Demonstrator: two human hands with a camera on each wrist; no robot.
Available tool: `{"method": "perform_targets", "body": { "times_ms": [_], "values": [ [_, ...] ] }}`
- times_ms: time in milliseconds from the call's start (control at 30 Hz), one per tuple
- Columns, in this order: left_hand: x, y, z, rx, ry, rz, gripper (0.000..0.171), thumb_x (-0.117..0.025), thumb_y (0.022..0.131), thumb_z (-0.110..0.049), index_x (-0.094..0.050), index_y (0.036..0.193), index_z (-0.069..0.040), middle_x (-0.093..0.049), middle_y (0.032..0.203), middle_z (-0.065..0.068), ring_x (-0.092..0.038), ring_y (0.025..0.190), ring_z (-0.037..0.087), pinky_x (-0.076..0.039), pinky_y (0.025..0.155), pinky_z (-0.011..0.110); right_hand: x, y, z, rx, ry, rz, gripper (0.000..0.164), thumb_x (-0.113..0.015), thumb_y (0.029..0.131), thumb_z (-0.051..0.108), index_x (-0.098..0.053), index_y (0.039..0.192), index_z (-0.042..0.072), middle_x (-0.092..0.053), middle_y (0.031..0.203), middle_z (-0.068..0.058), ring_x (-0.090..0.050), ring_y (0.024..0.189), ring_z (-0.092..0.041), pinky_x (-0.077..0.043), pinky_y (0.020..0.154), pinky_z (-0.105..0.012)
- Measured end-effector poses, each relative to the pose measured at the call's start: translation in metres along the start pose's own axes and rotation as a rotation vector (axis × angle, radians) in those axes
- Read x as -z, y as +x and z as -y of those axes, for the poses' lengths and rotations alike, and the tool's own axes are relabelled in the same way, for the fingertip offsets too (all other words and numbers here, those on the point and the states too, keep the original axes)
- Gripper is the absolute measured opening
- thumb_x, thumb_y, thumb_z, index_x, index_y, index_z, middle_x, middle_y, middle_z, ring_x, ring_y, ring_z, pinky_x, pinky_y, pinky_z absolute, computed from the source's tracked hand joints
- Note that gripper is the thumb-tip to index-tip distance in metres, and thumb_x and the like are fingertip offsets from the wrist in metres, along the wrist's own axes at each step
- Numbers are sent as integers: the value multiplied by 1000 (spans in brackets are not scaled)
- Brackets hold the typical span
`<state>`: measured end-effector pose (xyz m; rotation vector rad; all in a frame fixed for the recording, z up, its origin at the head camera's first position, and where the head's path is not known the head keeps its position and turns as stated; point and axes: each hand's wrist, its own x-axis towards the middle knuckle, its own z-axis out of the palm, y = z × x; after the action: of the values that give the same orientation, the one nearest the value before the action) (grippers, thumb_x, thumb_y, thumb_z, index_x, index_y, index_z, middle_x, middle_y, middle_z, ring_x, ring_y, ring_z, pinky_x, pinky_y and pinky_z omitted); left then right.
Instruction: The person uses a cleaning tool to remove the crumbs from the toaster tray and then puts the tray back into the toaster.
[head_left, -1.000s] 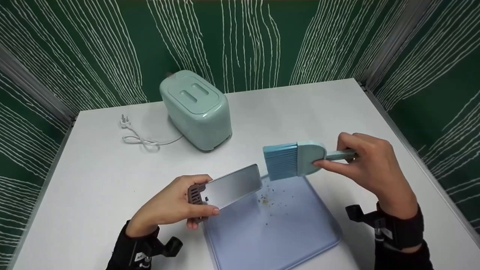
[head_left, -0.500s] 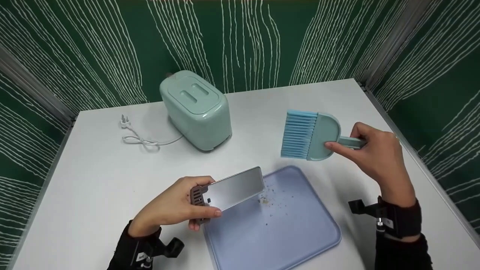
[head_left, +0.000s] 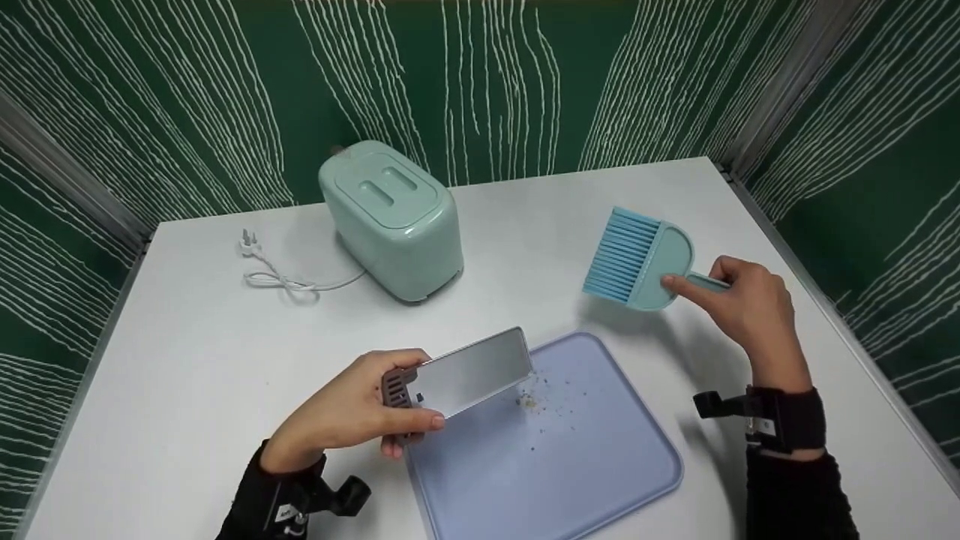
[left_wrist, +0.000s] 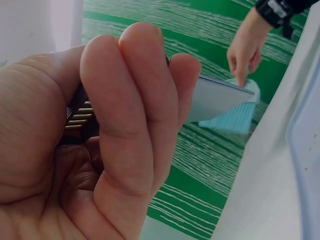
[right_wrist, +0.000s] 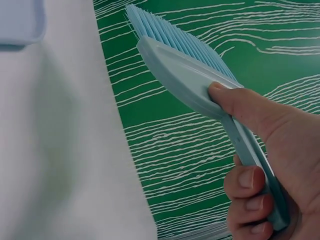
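Observation:
My left hand (head_left: pixel 349 412) grips the brown slotted end of a flat metal crumb tray (head_left: pixel 476 371), thumb along its near edge. The crumb tray is held tilted above the far left part of a periwinkle-blue tray (head_left: pixel 547 484). Crumbs (head_left: pixel 530 403) lie scattered on that blue tray. A light-blue hand brush (head_left: pixel 637 259) is in my right hand (head_left: pixel 754 311), raised beyond the tray's far right corner with its bristles pointing left. In the right wrist view, the thumb presses on the back of the brush head (right_wrist: pixel 185 80) while curled fingers hold the handle (right_wrist: pixel 242 145).
A mint-green toaster (head_left: pixel 397 225) stands at the back left of the white table (head_left: pixel 187 375). Its coiled white cord and plug (head_left: pixel 281 279) lie to its left. Green walls (head_left: pixel 502 90) with white lines enclose the back and sides.
My right hand has moved the brush up, away and to the right, from beside the crumb tray's end. The left hand and crumb tray have shifted slightly right; the crumbs look unchanged.

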<state>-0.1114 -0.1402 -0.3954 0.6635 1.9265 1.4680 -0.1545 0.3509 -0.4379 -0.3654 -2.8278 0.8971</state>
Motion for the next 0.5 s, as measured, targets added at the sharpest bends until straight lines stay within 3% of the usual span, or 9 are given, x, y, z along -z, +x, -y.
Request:
{"method": "perform_targets", "body": {
  "times_ms": [500],
  "values": [
    [-4,6,4,-10,-81,-30,35,-83,95,-14,-65,123,-3,-69,76,5,-64,49,8,-59,45,27,-20,12,-29,-190,-42,137,75,-71,86,81,-47,82,10,-40,67,1,-42,67,-23,-28,53,-33]
  ]
}}
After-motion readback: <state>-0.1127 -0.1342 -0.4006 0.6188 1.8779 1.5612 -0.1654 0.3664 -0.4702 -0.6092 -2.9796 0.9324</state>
